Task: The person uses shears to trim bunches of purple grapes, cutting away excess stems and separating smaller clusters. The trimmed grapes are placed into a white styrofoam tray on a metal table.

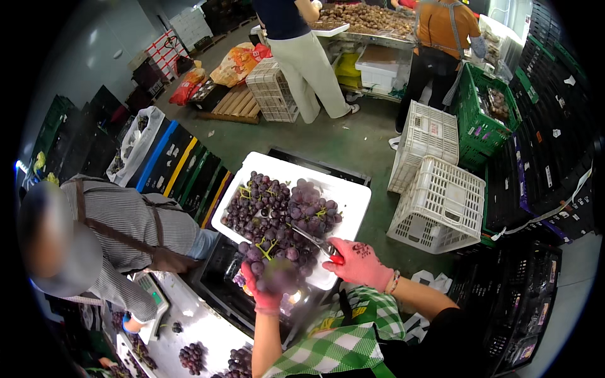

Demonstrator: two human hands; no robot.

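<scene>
My left hand (261,293), in a pink glove, holds a bunch of purple grapes (279,255) from below, partly blurred near the camera. A pair of snips with red handles (319,245) is in my right hand (363,265), also gloved in pink. Its blades point into the grapes at the edge of the held bunch. Beneath and beyond lies a white foam box (355,201) with dark small grapes (257,196) on the left and larger purple grapes (312,208) on the right. The box rests on black crates (217,276).
At the left a co-worker (132,227) leans by a scale (158,302) on a metal table (208,321) with loose grape bunches (191,357). White plastic crates (437,203) stand on the floor at right, beside stacked black crates (543,165). Two people (302,61) work at the far table.
</scene>
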